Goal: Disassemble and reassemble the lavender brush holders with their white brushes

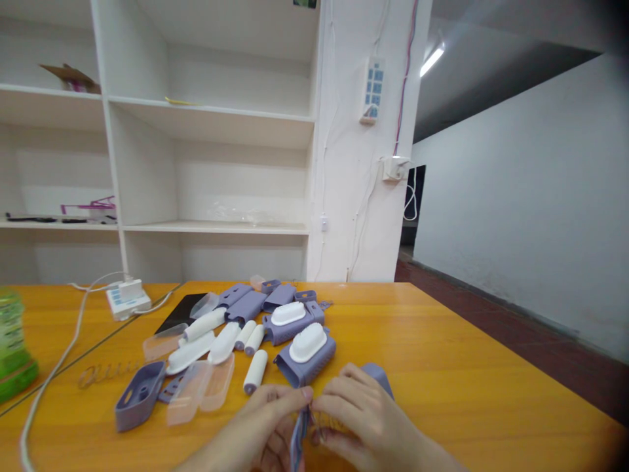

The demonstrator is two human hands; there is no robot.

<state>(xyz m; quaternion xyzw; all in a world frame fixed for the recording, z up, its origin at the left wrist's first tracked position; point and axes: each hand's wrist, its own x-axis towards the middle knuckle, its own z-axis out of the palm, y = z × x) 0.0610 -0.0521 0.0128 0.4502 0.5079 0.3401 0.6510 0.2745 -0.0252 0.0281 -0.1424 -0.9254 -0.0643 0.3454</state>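
Note:
My left hand and my right hand meet at the near edge of the orange table. Both pinch a small thin lilac part between their fingertips. A lilac plastic housing sits partly hidden behind my right hand. Just beyond my hands lies a lilac case with a white oval cap, and a second one behind it. White rollers, white handles, clear plastic covers and a lilac shell are spread to the left.
A white power strip with a cable lies at the table's far left, beside a black flat sheet. A green object stands at the left edge. White shelves rise behind the table. A corridor opens to the right.

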